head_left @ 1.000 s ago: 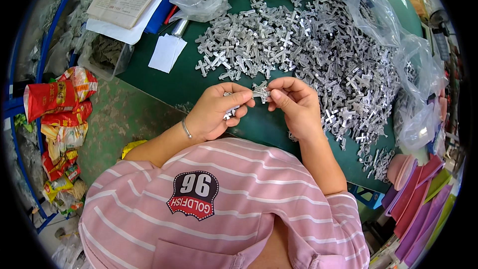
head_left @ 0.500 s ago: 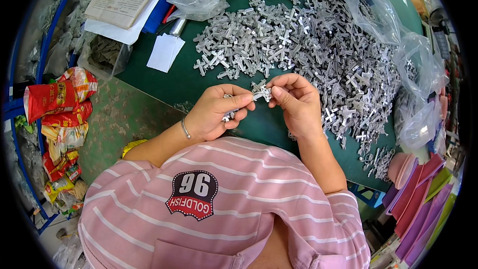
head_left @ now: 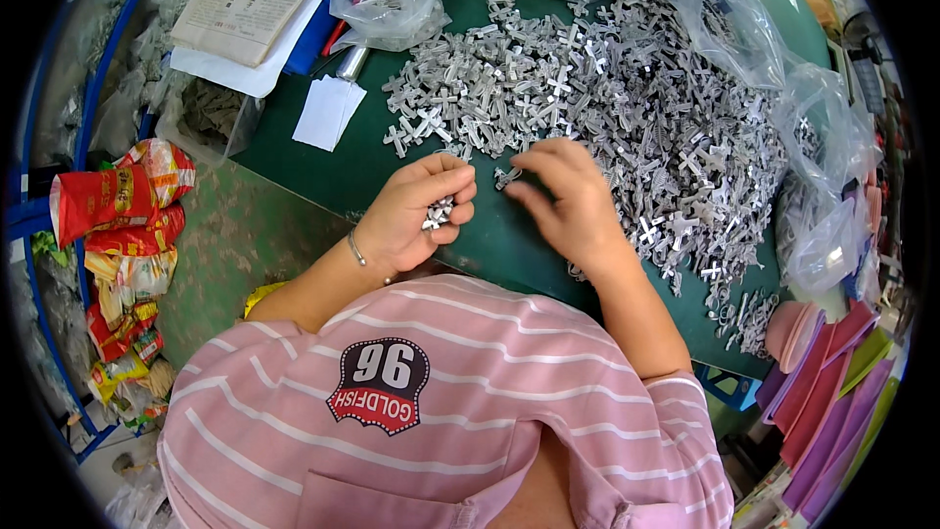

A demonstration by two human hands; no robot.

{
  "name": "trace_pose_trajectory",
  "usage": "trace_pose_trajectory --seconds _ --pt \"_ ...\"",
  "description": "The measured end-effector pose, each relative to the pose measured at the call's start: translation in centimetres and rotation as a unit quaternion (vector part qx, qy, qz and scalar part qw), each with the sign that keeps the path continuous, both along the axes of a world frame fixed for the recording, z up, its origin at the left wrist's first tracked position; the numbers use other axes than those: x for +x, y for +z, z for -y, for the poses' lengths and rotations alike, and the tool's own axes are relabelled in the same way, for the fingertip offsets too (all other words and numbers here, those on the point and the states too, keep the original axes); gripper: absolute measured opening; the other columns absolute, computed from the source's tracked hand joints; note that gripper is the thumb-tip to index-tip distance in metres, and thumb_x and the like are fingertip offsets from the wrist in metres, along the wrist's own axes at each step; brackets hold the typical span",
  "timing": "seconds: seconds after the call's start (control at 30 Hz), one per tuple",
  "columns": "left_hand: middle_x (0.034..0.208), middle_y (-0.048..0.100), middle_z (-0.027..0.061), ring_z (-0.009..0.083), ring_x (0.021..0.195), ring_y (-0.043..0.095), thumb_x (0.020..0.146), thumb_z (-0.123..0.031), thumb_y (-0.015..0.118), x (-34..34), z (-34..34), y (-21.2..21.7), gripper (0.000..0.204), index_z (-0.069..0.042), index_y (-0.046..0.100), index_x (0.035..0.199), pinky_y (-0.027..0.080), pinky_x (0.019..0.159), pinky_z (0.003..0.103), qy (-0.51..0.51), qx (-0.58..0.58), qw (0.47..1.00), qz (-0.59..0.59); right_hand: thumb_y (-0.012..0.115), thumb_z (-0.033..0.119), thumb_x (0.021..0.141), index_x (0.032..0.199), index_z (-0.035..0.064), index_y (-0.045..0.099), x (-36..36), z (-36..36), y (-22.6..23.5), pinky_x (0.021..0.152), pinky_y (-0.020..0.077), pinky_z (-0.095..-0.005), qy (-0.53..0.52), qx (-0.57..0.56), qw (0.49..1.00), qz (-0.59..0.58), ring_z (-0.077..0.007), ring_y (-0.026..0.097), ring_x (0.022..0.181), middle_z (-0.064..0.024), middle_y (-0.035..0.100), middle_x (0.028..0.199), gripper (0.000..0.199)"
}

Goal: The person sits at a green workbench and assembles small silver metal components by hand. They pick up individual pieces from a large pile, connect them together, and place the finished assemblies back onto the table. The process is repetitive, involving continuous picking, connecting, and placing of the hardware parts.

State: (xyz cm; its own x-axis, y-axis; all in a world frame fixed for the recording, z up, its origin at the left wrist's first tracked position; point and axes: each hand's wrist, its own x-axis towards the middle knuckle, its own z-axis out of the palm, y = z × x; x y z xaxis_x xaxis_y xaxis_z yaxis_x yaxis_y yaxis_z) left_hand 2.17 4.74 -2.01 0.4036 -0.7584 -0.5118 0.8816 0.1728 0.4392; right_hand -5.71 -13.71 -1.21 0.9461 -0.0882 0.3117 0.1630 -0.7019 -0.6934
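Note:
My left hand (head_left: 413, 211) is closed around several small silver metal crosses (head_left: 439, 213), which show between its curled fingers. Off to its right, my right hand (head_left: 565, 198) has its thumb and index finger spread apart. A small silver metal piece (head_left: 505, 177) lies by those fingertips on the dark green tabletop (head_left: 490, 225). Just beyond both hands spreads a large heap of silver metal crosses (head_left: 578, 78), its near left edge close to my right fingers.
Clear plastic bags (head_left: 729, 29) with metal pieces border the heap. Farther left are a small tied bag (head_left: 387, 0), white paper slips (head_left: 328, 113), a printed sheet (head_left: 250, 0) and a plastic tub (head_left: 245, 127). Coloured plastic bins (head_left: 822, 382) stand at the right.
My hands have moved apart. The metal piece between them is no longer held by both, and my right fingers have spread beside a piece on the table.

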Motion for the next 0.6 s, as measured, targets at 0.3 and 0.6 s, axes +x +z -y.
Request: trace_pose_trajectory --seconds 0.3,0.6 --pt "0.077 0.054 0.0058 0.0098 0.061 0.053 0.083 -0.006 0.056 -0.9 0.6 0.3 0.015 -0.001 0.052 0.096 0.036 0.038 0.017 -0.009 0.102 0.987 0.126 0.07 0.001 0.064 0.074 -0.0006 0.056 -0.7 -0.6 0.1 0.055 0.0441 -0.0289 -0.034 0.139 0.978 -0.15 -0.0205 0.055 0.063 -0.008 0.055 0.073 0.017" --pt "0.078 0.058 0.0077 0.0091 0.059 0.053 0.086 -0.01 0.056 -1.6 1.2 0.3 0.013 0.0 0.055 0.094 0.039 0.039 0.018 -0.015 0.084 0.987 0.139 0.058 0.002 0.082 0.092 -0.0058 0.06 -1.5 -0.2 -0.2 0.056 0.0507 -0.0213 -0.059 0.58 0.781 -0.225 -0.0144 0.062 0.072 -0.0105 0.063 0.082 0.013"
